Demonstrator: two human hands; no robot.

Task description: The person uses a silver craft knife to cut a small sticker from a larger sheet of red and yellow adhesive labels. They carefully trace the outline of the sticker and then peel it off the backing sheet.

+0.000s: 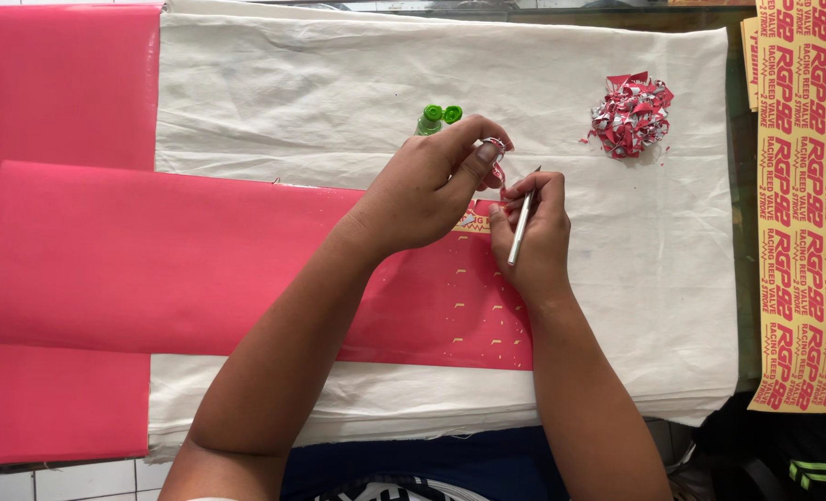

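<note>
A long pink vinyl sheet [153, 255] lies across a white cloth [339, 83]. My left hand [427, 186] pinches a small peeled scrap of pink and silver film [496, 148] above the sheet's right end. My right hand [529, 232] grips a thin silver craft knife [522, 227], its tip pointing up near the scrap. Both hands sit over the sheet's upper right corner, where a small yellow printed patch [473, 223] shows. Small cut marks dot the sheet below the hands.
A crumpled ball of pink and silver scraps [631, 113] rests on the cloth at upper right. A green capped bottle [436, 119] lies behind my left hand. Yellow printed sticker sheets [807, 204] hang along the right edge. Another pink sheet [56, 83] covers the left.
</note>
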